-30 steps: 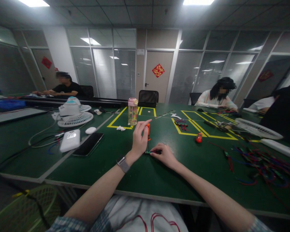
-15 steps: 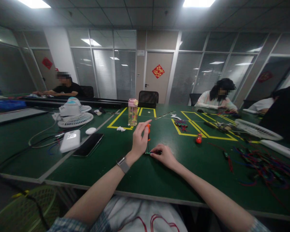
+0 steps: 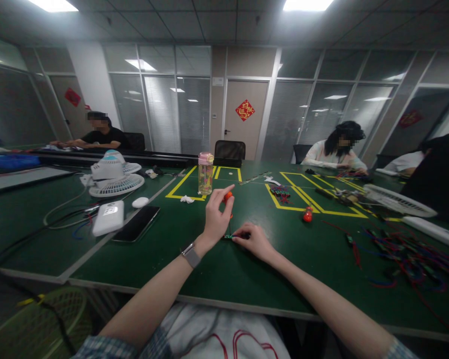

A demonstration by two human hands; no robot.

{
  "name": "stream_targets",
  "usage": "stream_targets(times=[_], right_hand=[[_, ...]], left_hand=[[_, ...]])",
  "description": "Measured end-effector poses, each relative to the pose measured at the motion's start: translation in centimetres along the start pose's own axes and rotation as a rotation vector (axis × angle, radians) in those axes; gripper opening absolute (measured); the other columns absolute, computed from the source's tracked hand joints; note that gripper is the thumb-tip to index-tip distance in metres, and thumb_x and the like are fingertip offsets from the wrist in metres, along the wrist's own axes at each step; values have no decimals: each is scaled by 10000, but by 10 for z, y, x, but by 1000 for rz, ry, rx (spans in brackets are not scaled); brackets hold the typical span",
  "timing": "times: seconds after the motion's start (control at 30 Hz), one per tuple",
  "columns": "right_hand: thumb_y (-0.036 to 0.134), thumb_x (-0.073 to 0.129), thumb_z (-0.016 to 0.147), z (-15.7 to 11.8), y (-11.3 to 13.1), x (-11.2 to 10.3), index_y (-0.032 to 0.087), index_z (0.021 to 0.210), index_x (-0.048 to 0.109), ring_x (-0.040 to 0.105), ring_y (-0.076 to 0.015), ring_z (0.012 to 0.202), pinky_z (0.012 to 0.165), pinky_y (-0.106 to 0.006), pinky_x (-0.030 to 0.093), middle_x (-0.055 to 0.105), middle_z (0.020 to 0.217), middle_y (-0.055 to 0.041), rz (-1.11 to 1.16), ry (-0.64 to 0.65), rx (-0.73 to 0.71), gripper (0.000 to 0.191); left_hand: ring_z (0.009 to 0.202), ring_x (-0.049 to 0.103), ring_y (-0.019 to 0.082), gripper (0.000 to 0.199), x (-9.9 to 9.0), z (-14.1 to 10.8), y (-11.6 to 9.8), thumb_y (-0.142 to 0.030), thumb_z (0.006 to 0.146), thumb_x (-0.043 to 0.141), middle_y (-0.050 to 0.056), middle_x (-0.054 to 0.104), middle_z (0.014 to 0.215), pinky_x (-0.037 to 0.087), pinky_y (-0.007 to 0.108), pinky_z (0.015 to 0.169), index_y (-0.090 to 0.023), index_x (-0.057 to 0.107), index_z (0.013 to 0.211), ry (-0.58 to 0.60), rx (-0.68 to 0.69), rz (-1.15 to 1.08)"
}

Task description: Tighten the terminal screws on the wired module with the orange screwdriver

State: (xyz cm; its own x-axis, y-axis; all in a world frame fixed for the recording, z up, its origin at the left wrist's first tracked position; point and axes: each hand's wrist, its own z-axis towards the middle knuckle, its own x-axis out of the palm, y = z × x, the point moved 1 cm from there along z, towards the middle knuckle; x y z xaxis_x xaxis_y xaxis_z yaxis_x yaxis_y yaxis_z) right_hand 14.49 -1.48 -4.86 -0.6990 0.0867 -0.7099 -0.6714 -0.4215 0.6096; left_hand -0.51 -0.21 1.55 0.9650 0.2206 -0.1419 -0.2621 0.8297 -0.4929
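My left hand (image 3: 217,212) is closed around the handle of an orange screwdriver (image 3: 228,196), thumb and fingers on its sides and the index finger stretched past it. The screwdriver stands upright, its thin shaft reaching down to a small green circuit board (image 3: 229,237) on the table. My right hand (image 3: 253,240) pinches the right end of that board between thumb and fingertips, low against the tabletop. Something dark shows under the right fingers; I cannot make it out. The screwdriver's tip is too small to see clearly.
A pink-lidded bottle (image 3: 205,173) stands beyond my left hand, near crumpled tissue (image 3: 187,199). Leftward lie a phone (image 3: 137,224), a white box (image 3: 109,218) and a fan (image 3: 115,182). Rightward are a red-orange screwdriver (image 3: 308,214) and a heap of wired boards (image 3: 407,254). Several people sit around.
My left thumb and fingers have shifted around the screwdriver handle, and the thumb now covers more of it. My right hand and the circuit board have stayed in place.
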Motion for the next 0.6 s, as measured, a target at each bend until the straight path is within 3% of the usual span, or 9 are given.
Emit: stream_targets(times=[0.13,0.3,0.5,0.6], right_hand=[[209,676,736,0,0,0,167,802,749,596,-165,737,693,-263,447,675,784,-56,0,-1,-2,107],[221,677,739,1,-2,0,170,806,749,595,-169,739,692,-264,446,675,778,-53,-15,1,-12,111],[204,681,730,1,1,-1,168,795,749,601,-164,718,677,-258,446,679,774,-53,-18,7,-8,101],[201,678,732,0,4,-2,167,792,749,604,-165,725,683,-259,448,681,781,-54,-18,2,1,99]], left_hand=[[826,509,133,241,0,0,-1,-252,887,534,20,513,897,431,265,795,-222,607,1115,11,-8,30],[876,528,133,311,0,-1,-3,-197,948,374,40,547,979,428,266,807,-222,549,1203,65,-34,-26],[832,525,135,254,2,0,-1,-241,896,510,28,541,923,438,259,773,-218,587,1138,73,-35,-11],[893,530,140,303,2,-1,-1,-232,920,464,37,557,986,431,272,822,-229,539,1213,107,-33,-23]])
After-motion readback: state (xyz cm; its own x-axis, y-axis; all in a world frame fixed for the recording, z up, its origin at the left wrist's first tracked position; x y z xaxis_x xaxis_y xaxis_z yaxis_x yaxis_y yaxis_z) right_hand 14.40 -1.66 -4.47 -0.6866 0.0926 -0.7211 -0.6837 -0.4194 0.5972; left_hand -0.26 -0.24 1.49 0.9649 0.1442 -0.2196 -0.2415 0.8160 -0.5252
